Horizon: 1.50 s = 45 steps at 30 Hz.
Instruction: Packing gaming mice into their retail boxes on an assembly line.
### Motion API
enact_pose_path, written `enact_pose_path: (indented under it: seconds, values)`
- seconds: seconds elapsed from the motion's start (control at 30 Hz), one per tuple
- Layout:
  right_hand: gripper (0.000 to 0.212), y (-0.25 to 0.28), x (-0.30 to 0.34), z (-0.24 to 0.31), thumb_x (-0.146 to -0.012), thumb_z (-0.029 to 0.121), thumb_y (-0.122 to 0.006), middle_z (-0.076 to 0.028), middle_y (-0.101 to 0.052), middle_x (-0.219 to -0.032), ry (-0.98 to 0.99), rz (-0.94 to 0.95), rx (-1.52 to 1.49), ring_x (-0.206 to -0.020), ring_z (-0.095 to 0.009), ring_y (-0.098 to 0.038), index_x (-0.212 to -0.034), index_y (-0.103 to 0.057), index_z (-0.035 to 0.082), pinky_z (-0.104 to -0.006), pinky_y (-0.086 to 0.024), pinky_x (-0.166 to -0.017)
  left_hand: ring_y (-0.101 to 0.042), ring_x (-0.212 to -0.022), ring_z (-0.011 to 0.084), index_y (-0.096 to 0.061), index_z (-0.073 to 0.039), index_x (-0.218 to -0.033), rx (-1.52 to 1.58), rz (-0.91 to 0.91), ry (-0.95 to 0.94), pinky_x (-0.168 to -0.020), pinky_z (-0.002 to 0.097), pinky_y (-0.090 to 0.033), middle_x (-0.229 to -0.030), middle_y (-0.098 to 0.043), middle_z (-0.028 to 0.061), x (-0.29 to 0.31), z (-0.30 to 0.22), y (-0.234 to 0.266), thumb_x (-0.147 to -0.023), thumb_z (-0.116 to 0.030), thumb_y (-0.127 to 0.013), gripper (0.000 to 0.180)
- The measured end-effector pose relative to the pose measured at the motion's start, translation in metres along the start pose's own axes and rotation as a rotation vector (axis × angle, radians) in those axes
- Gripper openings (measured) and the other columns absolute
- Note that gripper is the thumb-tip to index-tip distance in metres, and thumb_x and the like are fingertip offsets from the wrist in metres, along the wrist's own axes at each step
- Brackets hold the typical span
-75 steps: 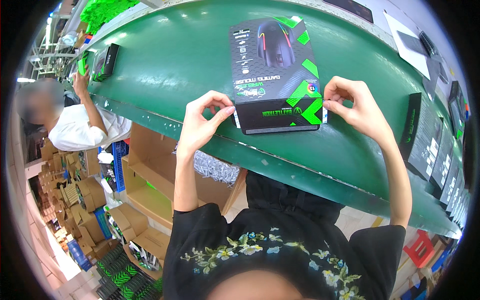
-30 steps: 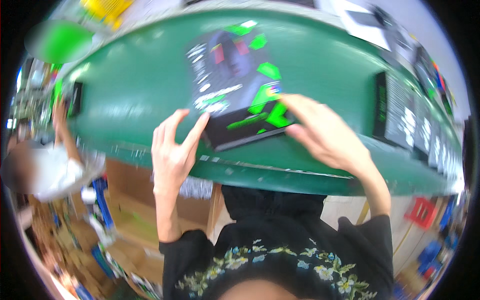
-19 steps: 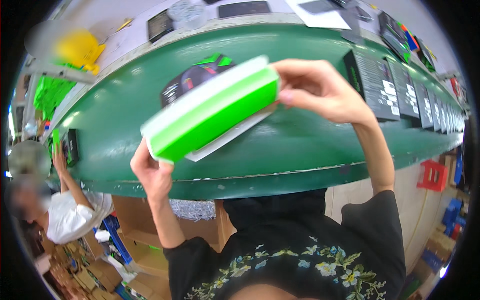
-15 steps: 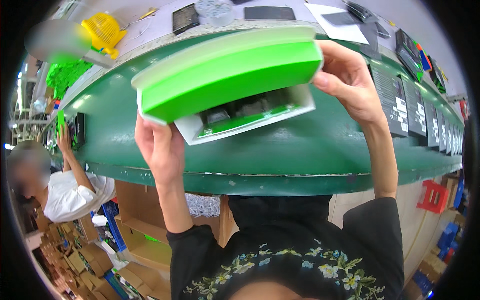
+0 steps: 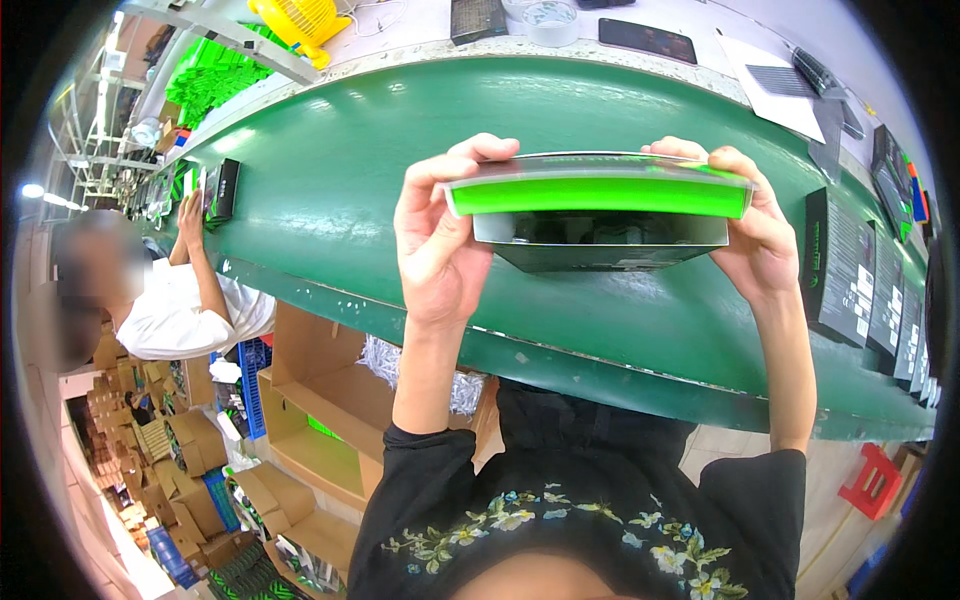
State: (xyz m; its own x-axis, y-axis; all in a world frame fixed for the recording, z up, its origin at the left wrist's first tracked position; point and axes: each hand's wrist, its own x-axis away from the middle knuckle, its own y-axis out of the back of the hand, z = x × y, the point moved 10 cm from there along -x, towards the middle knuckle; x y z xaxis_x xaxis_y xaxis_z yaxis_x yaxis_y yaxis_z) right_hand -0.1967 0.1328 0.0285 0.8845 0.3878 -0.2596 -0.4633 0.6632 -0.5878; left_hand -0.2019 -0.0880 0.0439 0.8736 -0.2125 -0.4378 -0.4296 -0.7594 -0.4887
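Between my two hands is a black box (image 5: 600,258) with a bright green inner side on its lid flap. The flap is partly raised, and a dark gap shows under it. My left hand (image 5: 445,235) grips the left end, thumb below and fingers over the top. At the right end, my right hand (image 5: 760,225) is wrapped round the corner, fingertips over the upper edge. The box is held above the green work surface (image 5: 420,120). What lies inside it is too dark to make out.
Several black boxes (image 5: 840,265) stand in a row at the right. Along the back ledge lie a phone (image 5: 647,40), tape rolls (image 5: 551,22), and a yellow fan (image 5: 300,22). At the left a co-worker (image 5: 200,310) handles a green and black box. Open cartons (image 5: 320,400) stand below the bench.
The flap has swung down over the box's opening, and the box has tilted so its black outside shows. My left hand has moved up along its end. The view has shifted left.
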Motion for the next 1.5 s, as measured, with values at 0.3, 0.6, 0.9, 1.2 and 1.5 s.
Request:
enact_pose_path:
  seconds: [0.3, 0.6, 0.9, 1.2, 1.5]
  values:
    - [0.039, -0.005, -0.001, 0.030, -0.080, 0.028, -0.067, -0.026, -0.049, -0.136, 0.113, 0.127, 0.353, -0.123, -0.035, -0.052, -0.108, -0.070, 0.001, -0.0464, -0.041, -0.103, -0.048, -0.124, 0.0433, -0.065, -0.002, -0.084, -0.298, 0.108, -0.173, -0.107, 0.0508, -0.031, -0.127, -0.051, 0.0346, 0.010, -0.011, -0.008, -0.081, -0.012, -0.051, 0.017]
    - [0.051, -0.051, 0.019, 0.067, -0.058, 0.004, -0.074, -0.017, -0.064, -0.119, 0.445, 0.059, 1.451, -0.099, -0.032, -0.067, -0.109, -0.068, 0.004, -0.0363, -0.055, -0.084, -0.056, -0.115, 0.0405, -0.060, -0.005, -0.094, -0.687, 0.241, -0.323, -0.097, 0.0473, -0.045, -0.128, -0.051, 0.0328, 0.005, -0.024, -0.037, -0.066, -0.002, -0.073, 0.031]
    - [0.047, -0.062, 0.030, 0.063, -0.064, -0.005, -0.059, -0.021, -0.065, -0.109, 0.708, -0.206, 1.510, -0.089, -0.029, -0.069, -0.110, -0.068, -0.002, -0.0312, -0.055, -0.078, -0.061, -0.100, 0.0308, -0.056, 0.002, -0.104, -0.945, -0.139, -0.468, -0.091, 0.0401, -0.049, -0.117, -0.059, 0.0263, 0.019, -0.022, -0.049, -0.069, -0.006, -0.062, 0.037]
    - [0.045, -0.013, 0.038, 0.034, -0.086, 0.034, -0.055, -0.027, -0.044, -0.141, 0.284, -0.163, 0.757, -0.131, -0.036, -0.043, -0.110, -0.070, -0.001, -0.0456, -0.026, -0.111, -0.049, -0.119, 0.0320, -0.056, 0.001, -0.102, -0.166, -0.161, -0.088, -0.100, 0.0411, -0.038, -0.128, -0.049, 0.0266, 0.019, 0.015, -0.030, -0.071, -0.024, -0.059, 0.040]
    - [0.059, 0.002, 0.035, 0.024, -0.086, 0.023, -0.054, -0.023, -0.050, -0.136, 0.177, -0.192, 0.566, -0.129, -0.029, -0.044, -0.134, -0.047, -0.011, -0.0401, -0.028, -0.111, -0.048, -0.116, 0.0361, -0.056, -0.004, -0.103, -0.484, -0.010, -0.135, -0.102, 0.0485, -0.037, -0.129, -0.042, 0.0344, 0.021, 0.015, -0.027, -0.079, -0.027, -0.051, 0.034]
